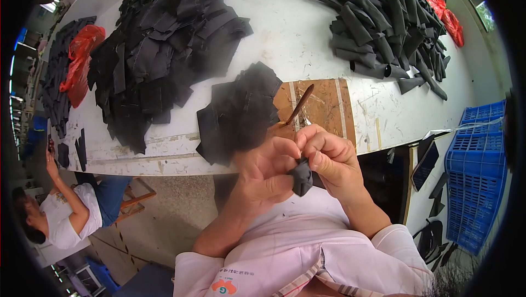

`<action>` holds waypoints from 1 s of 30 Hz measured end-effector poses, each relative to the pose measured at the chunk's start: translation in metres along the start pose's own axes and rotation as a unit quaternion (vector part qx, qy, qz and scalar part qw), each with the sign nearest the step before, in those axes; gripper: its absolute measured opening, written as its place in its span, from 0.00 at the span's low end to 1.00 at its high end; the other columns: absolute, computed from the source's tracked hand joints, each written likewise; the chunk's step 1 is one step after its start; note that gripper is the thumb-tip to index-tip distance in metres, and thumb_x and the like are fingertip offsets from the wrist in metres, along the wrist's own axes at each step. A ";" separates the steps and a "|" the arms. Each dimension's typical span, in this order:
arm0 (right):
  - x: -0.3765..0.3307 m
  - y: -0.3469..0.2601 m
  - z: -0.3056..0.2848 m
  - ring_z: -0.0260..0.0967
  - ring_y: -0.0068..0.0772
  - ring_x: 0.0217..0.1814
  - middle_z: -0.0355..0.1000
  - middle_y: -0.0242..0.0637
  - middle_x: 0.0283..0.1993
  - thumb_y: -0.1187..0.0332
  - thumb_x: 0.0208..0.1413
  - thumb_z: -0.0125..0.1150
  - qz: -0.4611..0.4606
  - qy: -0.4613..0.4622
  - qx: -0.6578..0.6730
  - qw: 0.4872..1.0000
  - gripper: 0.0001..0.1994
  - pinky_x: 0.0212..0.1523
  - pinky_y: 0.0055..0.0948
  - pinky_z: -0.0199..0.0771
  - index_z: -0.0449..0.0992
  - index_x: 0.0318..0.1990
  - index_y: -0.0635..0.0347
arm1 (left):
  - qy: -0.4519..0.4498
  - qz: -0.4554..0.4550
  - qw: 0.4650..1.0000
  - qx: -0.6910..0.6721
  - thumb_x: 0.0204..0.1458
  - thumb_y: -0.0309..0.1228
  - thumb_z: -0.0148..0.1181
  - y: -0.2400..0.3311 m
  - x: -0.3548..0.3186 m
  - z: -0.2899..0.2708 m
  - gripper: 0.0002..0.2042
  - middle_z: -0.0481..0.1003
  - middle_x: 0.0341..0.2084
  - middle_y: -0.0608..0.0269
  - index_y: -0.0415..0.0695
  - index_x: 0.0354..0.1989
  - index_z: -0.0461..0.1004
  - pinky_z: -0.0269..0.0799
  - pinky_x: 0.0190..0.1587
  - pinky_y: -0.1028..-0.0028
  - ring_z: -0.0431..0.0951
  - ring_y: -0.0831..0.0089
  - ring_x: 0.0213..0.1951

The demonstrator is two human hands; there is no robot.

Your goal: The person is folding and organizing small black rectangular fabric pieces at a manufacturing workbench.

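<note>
In front of my chest, a small bunched piece of black fabric [302,179] is held between both hands. My left hand [262,170] is closed on its left side, fingers curled. My right hand [334,160] pinches its upper edge with thumb and forefinger, close to the left fingertips. Just beyond my hands, a loose stack of flat black fabric pieces [241,113] lies at the table's near edge. Beside it is a worn brown board [329,108], with a slim dark brown stick-like thing [301,103] slanting over it. The stick's lower end is hidden near my hands.
A big heap of flat black pieces [170,50] covers the left of the white table [279,39]; rolled black tubes [378,18] pile up at far right. Red plastic bags [82,59] lie at both sides. Blue crates [476,171] stand right. Another person [71,204] sits at left.
</note>
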State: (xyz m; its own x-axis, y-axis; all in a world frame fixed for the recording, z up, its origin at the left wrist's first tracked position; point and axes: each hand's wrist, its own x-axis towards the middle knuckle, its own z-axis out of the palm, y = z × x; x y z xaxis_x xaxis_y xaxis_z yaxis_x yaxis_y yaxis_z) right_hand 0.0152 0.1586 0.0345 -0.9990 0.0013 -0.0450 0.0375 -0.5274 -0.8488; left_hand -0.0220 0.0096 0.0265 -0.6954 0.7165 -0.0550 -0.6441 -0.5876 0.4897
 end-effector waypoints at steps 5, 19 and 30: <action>-0.008 -0.009 -0.001 0.60 0.18 0.31 0.66 0.35 0.34 0.78 0.50 0.51 -0.062 -0.007 -0.110 0.992 0.04 0.32 0.19 0.62 0.66 0.25 0.65 | 0.029 -0.007 0.989 0.145 0.45 0.20 0.54 0.004 -0.002 0.029 0.22 0.69 0.26 0.63 0.37 0.51 0.58 0.55 0.18 0.87 0.62 0.86 0.18; 0.028 -0.066 0.015 0.62 0.25 0.25 0.64 0.34 0.24 0.75 0.49 0.54 -0.194 -0.033 -0.413 0.889 0.05 0.22 0.20 0.61 0.65 0.25 0.64 | 0.051 0.206 0.959 0.187 0.49 0.20 0.52 0.026 0.023 0.053 0.09 0.70 0.30 0.59 0.35 0.40 0.67 0.60 0.18 0.88 0.67 0.85 0.21; 0.068 -0.053 -0.013 0.48 0.11 0.22 0.56 0.22 0.21 0.60 0.52 0.55 0.105 -0.057 -0.060 0.991 0.13 0.19 0.10 0.48 0.68 0.24 0.60 | -0.082 -0.041 0.963 -0.254 0.53 0.24 0.41 0.035 0.062 0.006 0.17 0.70 0.36 0.46 0.36 0.52 0.58 0.48 0.10 0.87 0.53 0.89 0.08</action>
State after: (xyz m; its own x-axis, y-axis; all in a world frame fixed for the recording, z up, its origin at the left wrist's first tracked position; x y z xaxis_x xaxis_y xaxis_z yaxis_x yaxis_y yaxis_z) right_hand -0.0541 0.1974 0.0694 -0.9650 -0.1977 -0.1725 0.2402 -0.4010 -0.8840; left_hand -0.0857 0.0359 0.0453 -0.6033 0.7931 0.0836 -0.7959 -0.6054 -0.0005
